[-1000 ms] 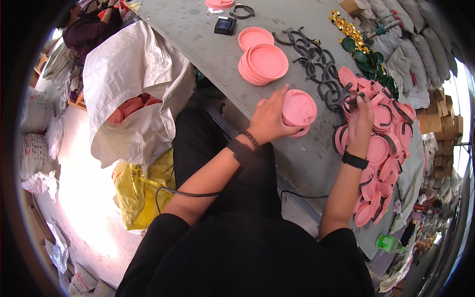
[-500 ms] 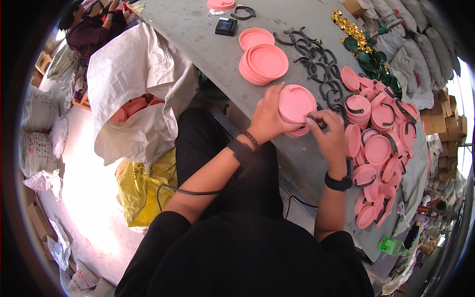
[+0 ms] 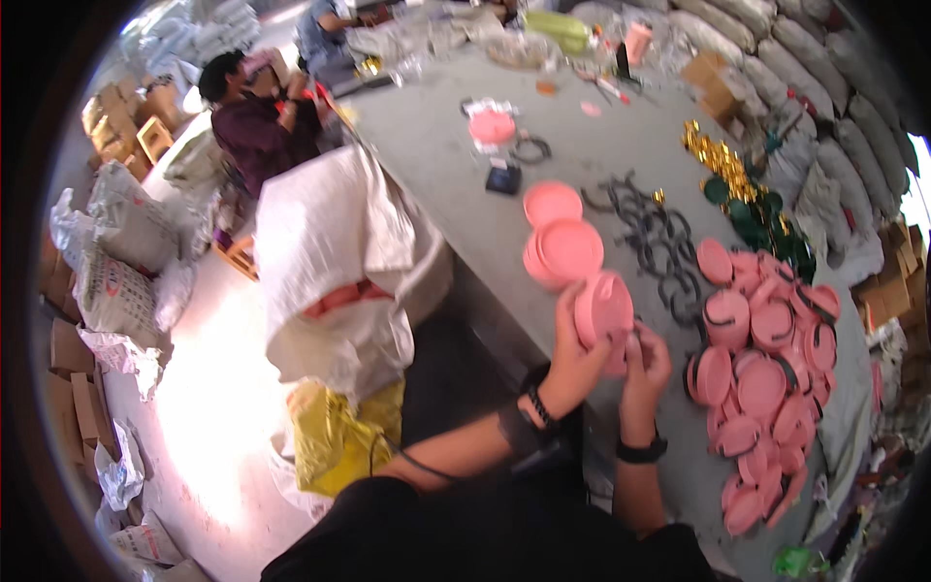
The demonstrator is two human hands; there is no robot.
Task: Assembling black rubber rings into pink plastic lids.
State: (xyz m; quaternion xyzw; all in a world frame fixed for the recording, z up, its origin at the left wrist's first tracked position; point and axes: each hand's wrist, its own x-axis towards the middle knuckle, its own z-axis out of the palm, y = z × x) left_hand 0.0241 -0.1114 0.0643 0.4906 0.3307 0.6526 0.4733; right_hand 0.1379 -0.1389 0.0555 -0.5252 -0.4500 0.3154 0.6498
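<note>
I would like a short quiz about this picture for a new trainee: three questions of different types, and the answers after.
1. True or false: the left hand grips a pink lid.
2. Which lies farther right in the view, the black rings or the big pink heap?
3. Fill in: in the picture, the yellow bag shows below the ____ sack.

Key: 1. True. 2. The pink heap. 3. White.

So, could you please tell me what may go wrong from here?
The pink lid might slip or twist: the left hand holds it by one side while the right hand is at its edge. The lid pile could slide if bumped, as its lids lean on each other. The black loops overlap, so lifting one might drag others.
</note>
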